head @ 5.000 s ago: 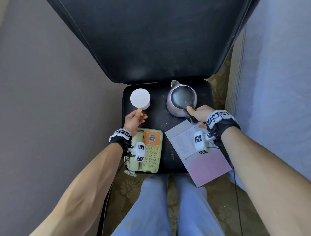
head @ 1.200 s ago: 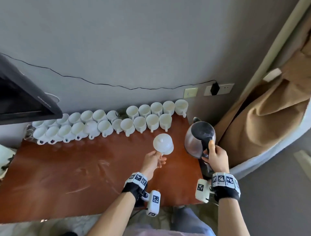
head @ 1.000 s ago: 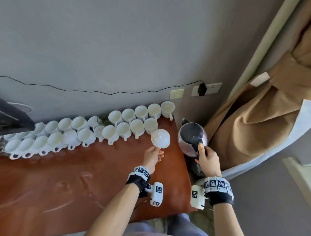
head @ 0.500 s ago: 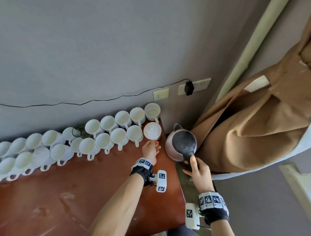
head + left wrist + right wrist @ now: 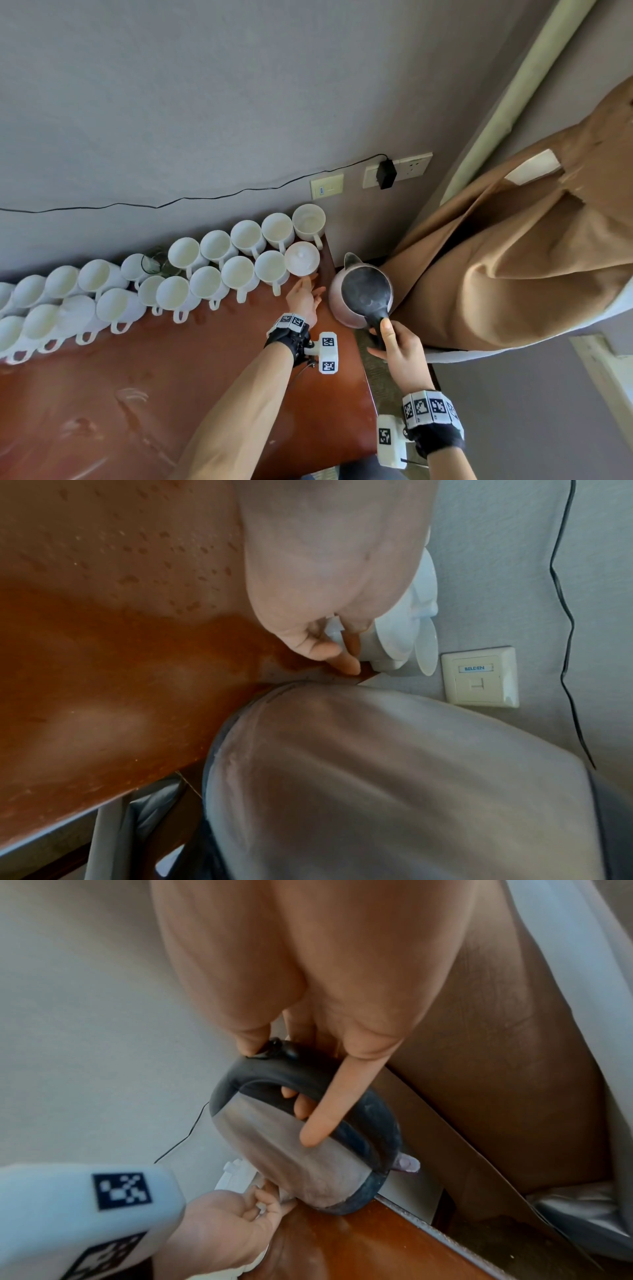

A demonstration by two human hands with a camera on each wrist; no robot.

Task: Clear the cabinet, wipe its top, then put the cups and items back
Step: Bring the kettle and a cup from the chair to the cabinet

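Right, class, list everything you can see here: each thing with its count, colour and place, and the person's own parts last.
open cups: about twenty, some cut off at the left, white, two rows along the wall on the cabinet top
lidded cup: one, white, right end of the front row
glass: one, clear, among the cups
kettle: one, steel with black handle, lid off, at the cabinet's right edge
cabinet top: one, reddish-brown, smeared
data socket: one, cream, wall
power socket: one, cream, wall
adapter: one, black, plugged in
cable: one, black, along the wall
curtain: one, tan, right
left hand: fingers pinch the lidded cup's handle
right hand: grips the kettle's handle
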